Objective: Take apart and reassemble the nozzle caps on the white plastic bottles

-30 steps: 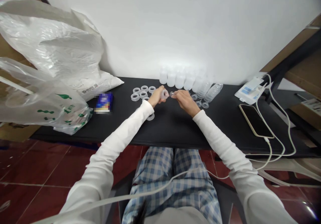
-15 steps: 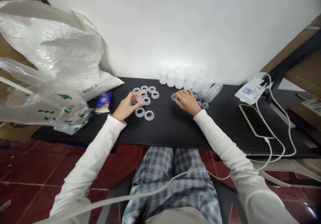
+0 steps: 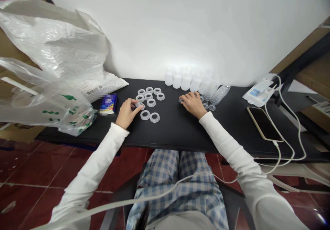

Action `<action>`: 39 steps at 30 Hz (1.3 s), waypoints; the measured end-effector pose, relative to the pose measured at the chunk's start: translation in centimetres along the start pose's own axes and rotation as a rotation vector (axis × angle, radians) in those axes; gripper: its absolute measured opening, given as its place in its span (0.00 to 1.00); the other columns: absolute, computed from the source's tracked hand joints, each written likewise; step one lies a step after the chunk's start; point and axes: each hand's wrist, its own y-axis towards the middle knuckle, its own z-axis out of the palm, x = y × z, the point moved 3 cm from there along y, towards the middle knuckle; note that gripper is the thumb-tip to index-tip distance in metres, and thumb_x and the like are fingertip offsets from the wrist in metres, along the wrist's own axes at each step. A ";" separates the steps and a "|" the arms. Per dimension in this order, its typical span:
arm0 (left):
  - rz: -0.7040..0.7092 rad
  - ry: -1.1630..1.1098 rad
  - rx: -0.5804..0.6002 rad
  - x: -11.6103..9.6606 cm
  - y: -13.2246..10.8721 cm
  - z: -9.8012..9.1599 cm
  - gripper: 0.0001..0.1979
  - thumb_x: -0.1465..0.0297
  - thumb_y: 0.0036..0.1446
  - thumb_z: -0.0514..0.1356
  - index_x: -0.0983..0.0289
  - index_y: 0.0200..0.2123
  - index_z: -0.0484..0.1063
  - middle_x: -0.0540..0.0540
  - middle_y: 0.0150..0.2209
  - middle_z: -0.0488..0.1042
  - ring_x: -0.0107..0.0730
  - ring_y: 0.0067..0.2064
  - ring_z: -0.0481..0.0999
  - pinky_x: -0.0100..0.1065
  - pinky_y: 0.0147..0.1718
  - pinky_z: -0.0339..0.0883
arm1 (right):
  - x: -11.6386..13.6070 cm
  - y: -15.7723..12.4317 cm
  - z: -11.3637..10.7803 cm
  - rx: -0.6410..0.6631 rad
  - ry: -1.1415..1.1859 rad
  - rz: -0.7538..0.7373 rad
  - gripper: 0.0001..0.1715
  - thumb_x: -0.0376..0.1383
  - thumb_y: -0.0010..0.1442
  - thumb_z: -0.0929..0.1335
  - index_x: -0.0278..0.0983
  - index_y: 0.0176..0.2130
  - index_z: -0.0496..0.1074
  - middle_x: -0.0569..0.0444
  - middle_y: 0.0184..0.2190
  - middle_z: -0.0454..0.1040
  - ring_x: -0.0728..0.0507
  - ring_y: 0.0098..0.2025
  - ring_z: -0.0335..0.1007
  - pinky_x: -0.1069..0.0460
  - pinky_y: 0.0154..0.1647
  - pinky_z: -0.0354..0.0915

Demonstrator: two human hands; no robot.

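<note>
Since a second ago, the left hand (image 3: 127, 112) has been drawn away from the right hand (image 3: 192, 103) to the rings (image 3: 150, 102) on the table (image 3: 180, 130). A ring (image 3: 139, 105) is pinched in its fingers. A small cap (image 3: 181, 101) is pinched by the right, near the bottles (image 3: 185, 80).

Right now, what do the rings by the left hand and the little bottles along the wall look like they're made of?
The rings look like clear, slightly frosted plastic: the black table shows through their walls, and their edges catch soft highlights. The left hand touches one. The bottles look like milky translucent plastic with a matte finish, though glare washes them out, so that is less certain.
</note>
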 end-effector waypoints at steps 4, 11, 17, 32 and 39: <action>0.035 0.052 0.038 0.8 -0.4 0.3 0.15 0.55 0.59 0.62 0.60 0.41 0.70 0.58 0.42 0.77 0.45 0.46 0.74 0.45 0.48 0.70 | 0.0 -0.1 0.4 -0.011 0.005 0.013 0.20 0.35 0.69 0.61 0.34 0.58 0.69 0.42 0.44 0.78 0.35 0.51 0.65 0.39 0.58 0.53; 0.352 0.217 0.087 -3.6 -1.4 0.5 0.21 0.56 0.67 0.53 0.64 0.55 0.68 0.65 0.56 0.70 0.51 0.58 0.69 0.51 0.59 0.62 | 0.4 0.1 -0.8 -0.101 0.065 0.042 0.21 0.35 0.72 0.58 0.35 0.59 0.68 0.41 0.53 0.76 0.36 0.53 0.65 0.40 0.58 0.52; 0.566 0.334 0.317 -6.1 -0.9 3.8 0.26 0.53 0.66 0.54 0.64 0.58 0.68 0.67 0.60 0.68 0.52 0.61 0.69 0.49 0.59 0.61 | 0.9 -0.1 -2.7 -0.266 0.136 -0.014 0.19 0.24 0.64 0.58 0.37 0.40 0.74 0.46 0.41 0.75 0.40 0.43 0.64 0.46 0.46 0.54; 0.658 0.426 0.212 -9.0 2.6 7.6 0.20 0.64 0.69 0.49 0.66 0.56 0.70 0.69 0.58 0.72 0.53 0.60 0.71 0.47 0.57 0.62 | 4.1 0.1 -0.1 0.376 0.412 -0.006 0.14 0.25 0.59 0.61 0.37 0.30 0.73 0.51 0.31 0.75 0.47 0.33 0.65 0.53 0.32 0.49; 0.511 0.488 0.258 -11.9 3.5 12.8 0.20 0.80 0.62 0.47 0.74 0.54 0.69 0.71 0.53 0.72 0.51 0.53 0.73 0.45 0.51 0.66 | 3.6 0.3 -0.3 0.370 0.307 0.155 0.16 0.28 0.63 0.61 0.37 0.33 0.75 0.50 0.33 0.78 0.46 0.32 0.66 0.51 0.30 0.45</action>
